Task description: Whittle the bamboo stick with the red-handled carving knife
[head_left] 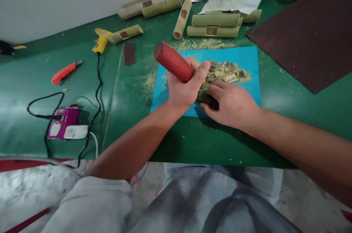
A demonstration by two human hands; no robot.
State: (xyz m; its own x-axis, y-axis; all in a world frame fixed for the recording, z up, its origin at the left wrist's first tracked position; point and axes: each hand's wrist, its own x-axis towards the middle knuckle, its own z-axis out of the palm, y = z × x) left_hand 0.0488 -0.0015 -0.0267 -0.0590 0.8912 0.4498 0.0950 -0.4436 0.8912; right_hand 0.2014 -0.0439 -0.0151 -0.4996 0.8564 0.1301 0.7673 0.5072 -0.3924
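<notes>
My left hand [183, 86] is wrapped round a thick red wooden cylinder [174, 61], which slants up to the left; its lower end is hidden by the hand. Close beside it, my right hand [231, 102] is closed on a dark brownish-green piece [206, 98], mostly covered by the fingers, low over a blue sheet [251, 93]. Its kind cannot be made out. Just beyond both hands, a heap of bamboo chips [227, 72] and sawdust lies on the sheet.
On the green table [143, 115] stand several cut bamboo tubes [216, 20] at the back. To the left lie a yellow glue gun [101, 40], an orange utility knife [66, 73], a purple power strip [62, 121] and cords. A dark brown sheet [308, 42] covers the right side.
</notes>
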